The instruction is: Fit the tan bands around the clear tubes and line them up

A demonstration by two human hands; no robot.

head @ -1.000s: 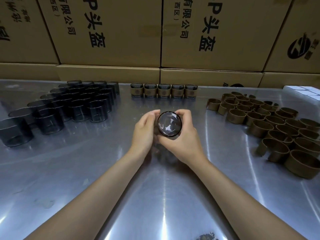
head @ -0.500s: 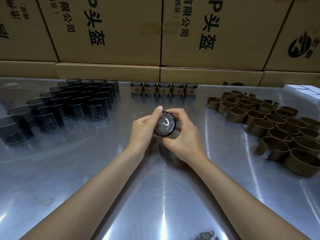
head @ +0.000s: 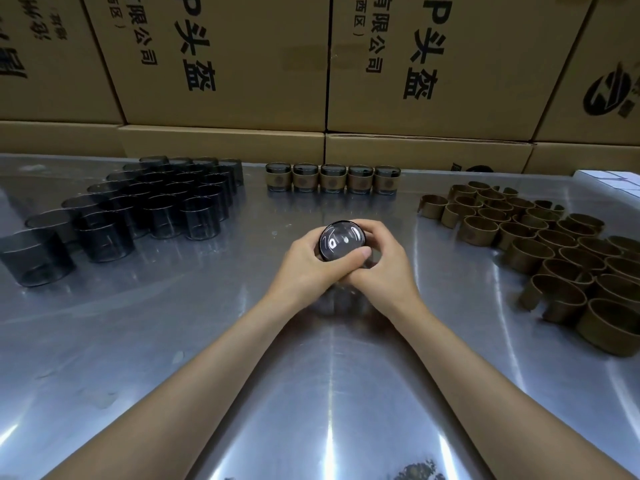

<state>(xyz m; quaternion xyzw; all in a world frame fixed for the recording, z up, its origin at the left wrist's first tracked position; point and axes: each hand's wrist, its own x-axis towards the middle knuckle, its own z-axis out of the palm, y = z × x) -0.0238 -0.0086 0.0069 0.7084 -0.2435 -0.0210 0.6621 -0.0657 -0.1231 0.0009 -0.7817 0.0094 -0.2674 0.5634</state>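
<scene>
Both hands hold one clear tube above the middle of the metal table, its round end tilted toward me. My left hand wraps its left side with the thumb laid across the near edge. My right hand curls round its right side and top. My fingers hide the tube's wall, so any band on it is out of sight. Several bare smoky clear tubes stand at the left. A heap of tan bands lies at the right. Several banded tubes stand in a row at the back.
Stacked cardboard boxes wall off the far side of the shiny metal table. A white box corner shows at the far right edge.
The tube has turned in my hands and its end now faces me more squarely. My left thumb has come across its near edge, and both hands have closed in tighter.
</scene>
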